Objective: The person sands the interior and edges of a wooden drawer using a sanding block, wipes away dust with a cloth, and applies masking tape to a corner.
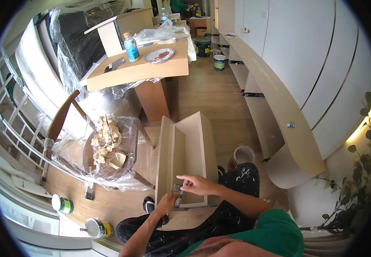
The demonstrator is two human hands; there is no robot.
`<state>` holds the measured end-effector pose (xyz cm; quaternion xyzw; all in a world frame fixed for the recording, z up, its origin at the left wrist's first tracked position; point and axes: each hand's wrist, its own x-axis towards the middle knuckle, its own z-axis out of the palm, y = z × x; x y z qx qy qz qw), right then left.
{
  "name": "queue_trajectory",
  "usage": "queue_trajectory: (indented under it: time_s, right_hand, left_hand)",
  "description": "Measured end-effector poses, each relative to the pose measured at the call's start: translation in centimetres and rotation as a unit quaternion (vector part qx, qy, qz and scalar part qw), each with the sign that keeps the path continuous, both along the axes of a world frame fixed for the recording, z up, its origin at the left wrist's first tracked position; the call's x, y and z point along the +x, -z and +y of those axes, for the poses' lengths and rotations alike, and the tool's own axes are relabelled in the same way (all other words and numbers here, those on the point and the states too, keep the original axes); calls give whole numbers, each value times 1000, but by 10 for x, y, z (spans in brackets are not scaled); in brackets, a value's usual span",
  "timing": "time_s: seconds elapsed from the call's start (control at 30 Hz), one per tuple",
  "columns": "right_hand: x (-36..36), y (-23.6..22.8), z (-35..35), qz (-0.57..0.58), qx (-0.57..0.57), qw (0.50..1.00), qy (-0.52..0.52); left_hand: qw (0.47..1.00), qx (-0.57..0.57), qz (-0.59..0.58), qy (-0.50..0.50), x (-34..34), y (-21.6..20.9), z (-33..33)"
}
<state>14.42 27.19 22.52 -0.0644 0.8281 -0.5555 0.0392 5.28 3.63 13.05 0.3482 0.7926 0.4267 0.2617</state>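
Drawer box [192,143], pale beige and open-topped: what is its position?

It lies lengthwise on the wood floor [209,94], its near end at the seated person's hands, between the legs. The far end points toward a table [168,70].

State of the left hand [167,202]?

Grasping. Its fingers close on a narrow grey flat piece [178,192] at the near end of the drawer box. The exact kind of piece is too small to determine.

And the right hand [198,185]?

Held just beside the left, over the near end. The index finger extends toward the left and the other fingers are partly curled. Whether this hand also grips the grey piece, I cannot tell.

Surroundings on the left?

One wooden chair [61,115], its seat draped in clear plastic sheeting [72,150] and bearing a heap of crumpled cream material [108,138]. Below it on the floor, an upright open paint can [103,229] and, farther left, a tilted green-and-white can [65,204].

Right side?

An open bucket [242,156] near the person's right knee, then a long, curved-front low cabinet [275,88].

Table contents?

Blue-labelled bottle [131,49] standing upright, next to a round plate [151,58] with reddish matter on it.
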Motion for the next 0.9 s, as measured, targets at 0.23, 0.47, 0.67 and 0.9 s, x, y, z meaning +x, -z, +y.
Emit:
queue_trajectory:
  time_s: [0.23,0.47,0.67,0.9]
  right_hand:
    - [-9,-83,91,71,73,995,20]
    - [-68,15,166,179,347,920,-40]
    - [-131,105,196,282,357,887,-82]
    - [-154,164,197,267,273,924,-19]
  left_hand:
    - [986,-72,18,-147,-49,6,-16]
    - [974,-21,49,-221,-145,45,63]
    - [950,-96,153,-256,-237,88,170]
    - [917,-141,356,-108,-361,150,259]
